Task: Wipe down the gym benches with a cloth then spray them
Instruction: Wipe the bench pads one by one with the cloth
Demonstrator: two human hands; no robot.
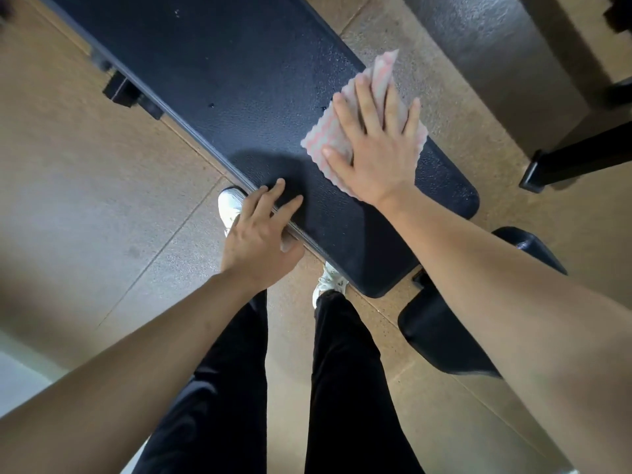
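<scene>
A long black padded gym bench [239,80] runs from the upper left down to the lower right. A pink and white striped cloth [383,75] lies on its right side, one corner sticking out past the pad's far edge. My right hand [372,145] presses flat on the cloth with fingers spread and straight. My left hand [260,234] holds the bench's near edge, fingers lying on top of the pad and the thumb tucked under the edge. No spray bottle is in view.
A second black pad [441,336] sits just below the bench's end, partly under my right forearm. A black metal frame leg [564,159] stands at the right. My legs in black trousers and white shoes [231,205] stand on the brown floor beside the bench.
</scene>
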